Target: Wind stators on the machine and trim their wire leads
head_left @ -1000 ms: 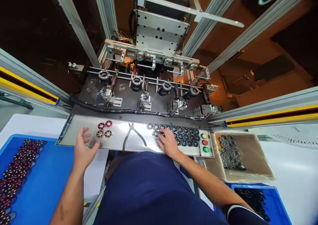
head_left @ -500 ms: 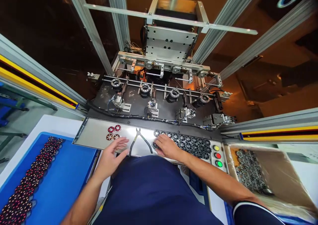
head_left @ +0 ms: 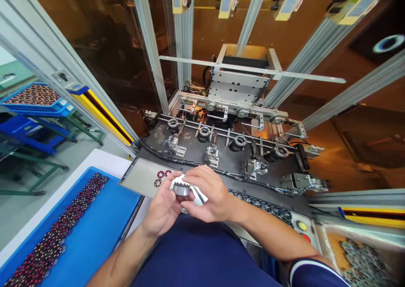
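My left hand and my right hand are together above the metal tray, with fingertips closed on opposite sides of one stator core. It is a short grey ring with dark teeth along its upper edge, held roughly level. Behind my right fingers, part of the cutting pliers shows on the tray; the rest is covered. Just left of my hands lie several wound stators with red and copper-coloured coils. Rows of bare stator cores continue to the right, partly hidden by my right forearm.
Beyond the tray stands a machine with several round holders and metal clamps. A blue tray of wound stators is at left. Yellow and red buttons sit at right beside a box of cores. Yellow light barriers flank the opening.
My right hand has lifted a stator core from the rows and moved left. My left hand has come up and right to meet it. The camera view has shifted up and left.
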{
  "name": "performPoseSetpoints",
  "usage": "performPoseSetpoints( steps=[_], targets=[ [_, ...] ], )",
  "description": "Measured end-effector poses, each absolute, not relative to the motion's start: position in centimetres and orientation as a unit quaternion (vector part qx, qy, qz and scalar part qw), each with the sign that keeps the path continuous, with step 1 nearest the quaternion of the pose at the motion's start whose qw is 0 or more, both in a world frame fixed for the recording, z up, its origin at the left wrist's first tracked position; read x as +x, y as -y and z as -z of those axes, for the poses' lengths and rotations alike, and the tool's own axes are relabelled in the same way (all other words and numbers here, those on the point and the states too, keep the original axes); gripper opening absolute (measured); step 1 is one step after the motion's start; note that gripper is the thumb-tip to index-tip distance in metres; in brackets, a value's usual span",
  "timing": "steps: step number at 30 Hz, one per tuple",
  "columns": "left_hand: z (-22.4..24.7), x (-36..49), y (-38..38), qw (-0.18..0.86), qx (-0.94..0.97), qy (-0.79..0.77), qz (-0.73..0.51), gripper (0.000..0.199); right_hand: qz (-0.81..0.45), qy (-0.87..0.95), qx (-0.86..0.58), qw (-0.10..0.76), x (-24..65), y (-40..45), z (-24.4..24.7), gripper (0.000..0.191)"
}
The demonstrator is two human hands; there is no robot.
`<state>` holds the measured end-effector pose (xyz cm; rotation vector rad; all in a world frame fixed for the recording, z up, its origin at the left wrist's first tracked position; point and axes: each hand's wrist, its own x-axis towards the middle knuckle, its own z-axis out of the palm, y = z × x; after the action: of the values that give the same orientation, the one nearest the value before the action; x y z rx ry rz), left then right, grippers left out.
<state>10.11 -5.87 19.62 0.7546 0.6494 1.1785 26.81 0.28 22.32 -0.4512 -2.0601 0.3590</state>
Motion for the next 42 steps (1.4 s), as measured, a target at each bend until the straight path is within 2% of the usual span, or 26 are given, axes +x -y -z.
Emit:
performPoseSetpoints(
  steps=[3, 7, 12, 19, 25, 29, 31, 34, 37, 42],
  targets=[
    [-19.3, 10.2, 6.1, 0.694, 0.361, -0.288, -0.552, 0.032, -0.138, 0.839, -0.188, 0.491, 26.9, 0.0, -22.7, 0.029],
    [-19.1, 10.5, 6.5, 0.640, 0.413, -0.301, -0.574, 0.026, -0.139, 0.846, -0.157, 0.490, 27.1, 0.2, -23.0, 0.024],
    [-19.5, 9.8, 6.7, 0.508, 0.510, -0.335, -0.608, 0.032, -0.164, 0.842, -0.136, 0.496, 27.4, 0.7, -22.8, 0.031],
    [-20.1, 9.2, 6.7, 0.344, 0.602, -0.366, -0.621, 0.027, -0.195, 0.827, -0.145, 0.507, 27.5, 1.4, -22.7, 0.030],
    [-20.5, 9.0, 6.6, 0.298, 0.657, -0.374, -0.583, 0.031, -0.195, 0.817, -0.154, 0.520, 27.6, 1.2, -22.5, 0.035],
    [-21.1, 8.7, 6.4, 0.220, 0.697, -0.390, -0.559, 0.042, -0.182, 0.830, -0.162, 0.501, 28.0, 1.1, -22.5, 0.038],
    [-21.2, 8.8, 6.3, 0.218, 0.696, -0.390, -0.562, 0.046, -0.197, 0.827, -0.162, 0.501, 28.1, 1.3, -22.4, 0.038],
    [-21.1, 9.1, 6.0, 0.295, 0.659, -0.374, -0.582, 0.051, -0.234, 0.799, -0.179, 0.525, 28.2, 1.9, -21.9, 0.035],
    [-20.9, 9.4, 5.7, 0.350, 0.652, -0.331, -0.585, 0.045, -0.272, 0.768, -0.193, 0.547, 28.2, 2.4, -21.2, 0.032],
    [-21.4, 9.1, 5.4, 0.283, 0.699, -0.308, -0.579, 0.040, -0.325, 0.736, -0.201, 0.558, 27.9, 2.8, -20.7, 0.029]
  ],
)
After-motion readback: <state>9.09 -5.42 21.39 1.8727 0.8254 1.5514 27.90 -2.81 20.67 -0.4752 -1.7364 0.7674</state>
